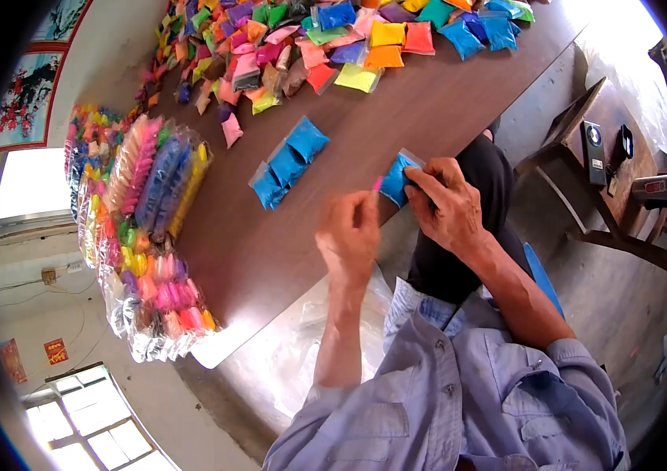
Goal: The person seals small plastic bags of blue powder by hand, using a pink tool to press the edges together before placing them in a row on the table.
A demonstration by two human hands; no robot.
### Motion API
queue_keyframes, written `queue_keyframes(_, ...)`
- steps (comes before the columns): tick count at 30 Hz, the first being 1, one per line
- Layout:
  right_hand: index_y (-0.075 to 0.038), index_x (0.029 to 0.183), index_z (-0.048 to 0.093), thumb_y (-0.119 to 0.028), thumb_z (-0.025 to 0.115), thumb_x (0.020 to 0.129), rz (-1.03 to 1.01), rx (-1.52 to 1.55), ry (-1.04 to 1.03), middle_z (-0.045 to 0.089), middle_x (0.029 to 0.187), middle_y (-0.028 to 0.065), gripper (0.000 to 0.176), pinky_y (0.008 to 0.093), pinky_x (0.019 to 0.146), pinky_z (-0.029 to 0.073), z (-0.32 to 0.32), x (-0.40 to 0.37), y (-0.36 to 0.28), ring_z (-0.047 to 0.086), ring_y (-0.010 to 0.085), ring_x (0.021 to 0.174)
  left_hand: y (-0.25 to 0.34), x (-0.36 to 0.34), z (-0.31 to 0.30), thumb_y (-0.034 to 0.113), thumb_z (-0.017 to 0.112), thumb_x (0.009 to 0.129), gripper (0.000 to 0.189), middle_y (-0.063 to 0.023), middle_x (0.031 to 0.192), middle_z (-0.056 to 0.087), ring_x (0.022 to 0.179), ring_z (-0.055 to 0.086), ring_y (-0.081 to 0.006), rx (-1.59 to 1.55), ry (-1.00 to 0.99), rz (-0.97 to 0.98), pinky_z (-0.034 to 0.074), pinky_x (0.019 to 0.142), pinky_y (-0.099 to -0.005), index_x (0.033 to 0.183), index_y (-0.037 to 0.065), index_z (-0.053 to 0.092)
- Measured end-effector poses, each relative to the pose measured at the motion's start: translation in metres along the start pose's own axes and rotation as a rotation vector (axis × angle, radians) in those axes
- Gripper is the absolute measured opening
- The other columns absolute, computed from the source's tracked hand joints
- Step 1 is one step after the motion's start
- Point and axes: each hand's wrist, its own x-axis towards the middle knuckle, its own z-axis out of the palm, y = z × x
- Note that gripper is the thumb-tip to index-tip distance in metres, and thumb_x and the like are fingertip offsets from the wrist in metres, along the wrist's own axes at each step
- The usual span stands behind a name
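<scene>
My right hand (451, 202) pinches a small clear bag of blue material (395, 179) between thumb and fingers, near the table's front edge. Close to the bag's left side is my left hand (349, 228), blurred, its fingers curled in; whatever they may hold is hidden. A small bright pink bit (377, 184) shows at the bag's left edge, beside the left fingertips. To the left, on the brown table, lies a row of three similar blue bags (290, 163), set end to end and touching or overlapping.
Many small colourful bags (349, 47) are heaped along the table's far side. Larger clear packs of coloured bags (149, 177) are stacked at the left end. A wooden stool (624, 180) on the right carries a dark phone-like device (593, 153) and a metal cup (659, 191).
</scene>
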Motion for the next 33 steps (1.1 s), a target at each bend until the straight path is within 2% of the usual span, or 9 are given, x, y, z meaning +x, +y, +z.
queue_keyframes(3,-0.008,0.113,0.077,-0.008,0.087,0.085,0.047,0.019,-0.007,0.063,0.105,0.0095,0.03,0.0349,0.066,0.06,0.001,0.0,-0.002,0.071,0.0235,0.08,0.011,-0.006,0.015,0.012,0.081,0.095,0.007,-0.0093,0.082,0.069,0.07,0.072,-0.0287,-0.006,-0.058,0.068,0.055,0.061,-0.0397,0.095,0.007,0.075)
queue_keyframes(4,-0.008,0.113,0.077,-0.008,0.087,0.085,0.046,0.018,-0.007,0.063,0.105,0.0095,0.03,0.0349,0.066,0.06,0.001,-0.001,-0.002,0.071,0.0235,0.08,0.011,-0.003,0.017,0.01,0.083,0.093,0.011,-0.0119,0.081,0.071,0.065,0.069,-0.0244,0.009,-0.043,0.069,0.054,0.061,-0.0358,0.092,0.003,0.075)
queue_keyframes(9,-0.008,0.111,0.078,-0.012,0.091,0.083,0.005,0.004,0.016,0.063,0.106,0.0097,0.031,0.0337,0.066,0.06,0.0,0.001,0.0,0.071,0.0238,0.08,-0.007,0.007,0.008,0.01,0.083,0.094,0.012,-0.012,0.081,0.071,0.064,0.068,-0.0238,0.087,-0.012,0.017,0.054,0.06,-0.036,0.092,0.002,0.074)
queue_keyframes(11,-0.008,0.111,0.078,-0.012,0.091,0.083,0.029,0.02,0.014,0.063,0.107,0.0101,0.03,0.0334,0.066,0.06,0.002,-0.002,0.001,0.071,0.0239,0.08,-0.01,0.009,0.003,0.014,0.082,0.094,0.01,-0.0109,0.083,0.073,0.068,0.071,-0.0291,0.095,-0.016,-0.013,0.055,0.059,-0.0399,0.094,0.008,0.074)
queue_keyframes(19,-0.008,0.109,0.077,-0.011,0.091,0.084,0.039,0.031,0.004,0.063,0.109,0.0105,0.029,0.033,0.066,0.06,0.002,-0.002,0.003,0.071,0.0231,0.081,-0.001,-0.009,0.016,0.014,0.082,0.095,0.01,-0.0103,0.083,0.072,0.069,0.072,-0.0298,0.047,-0.015,0.092,0.055,0.059,-0.0401,0.093,0.008,0.074)
queue_keyframes(23,-0.008,0.106,0.076,-0.008,0.091,0.082,0.015,0.034,0.024,0.064,0.108,0.0092,0.028,0.0332,0.066,0.06,0.002,-0.002,0.002,0.072,0.023,0.081,-0.028,-0.008,0.007,0.014,0.082,0.095,0.01,-0.0127,0.087,0.075,0.072,0.073,-0.0322,0.144,0.03,-0.007,0.056,0.063,-0.0427,0.096,0.007,0.075)
queue_keyframes(25,-0.008,0.105,0.076,-0.008,0.091,0.082,0.017,0.022,0.03,0.065,0.107,0.0087,0.027,0.0331,0.066,0.06,0.004,-0.001,0.003,0.072,0.0229,0.081,-0.028,-0.005,0.002,0.014,0.083,0.095,0.01,-0.0139,0.086,0.075,0.073,0.074,-0.0322,0.043,0.055,-0.099,0.057,0.065,-0.0421,0.097,0.006,0.076)
queue_keyframes(28,-0.008,0.103,0.076,-0.008,0.091,0.082,0.018,0.029,0.036,0.065,0.107,0.0081,0.026,0.0327,0.067,0.06,0.006,-0.003,0.003,0.072,0.0229,0.081,-0.011,-0.007,0.005,0.012,0.082,0.095,0.01,-0.0147,0.086,0.075,0.074,0.075,-0.0318,-0.001,0.035,-0.015,0.057,0.066,-0.0422,0.098,0.005,0.077)
queue_keyframes(33,-0.008,0.103,0.076,-0.007,0.091,0.082,0.036,0.048,0.022,0.066,0.108,0.0087,0.026,0.0327,0.068,0.059,0.004,-0.002,0.003,0.072,0.023,0.082,-0.019,-0.007,0.012,0.012,0.082,0.095,0.01,-0.0145,0.087,0.075,0.073,0.074,-0.0286,-0.047,0.044,-0.085,0.056,0.065,-0.0402,0.097,0.004,0.076)
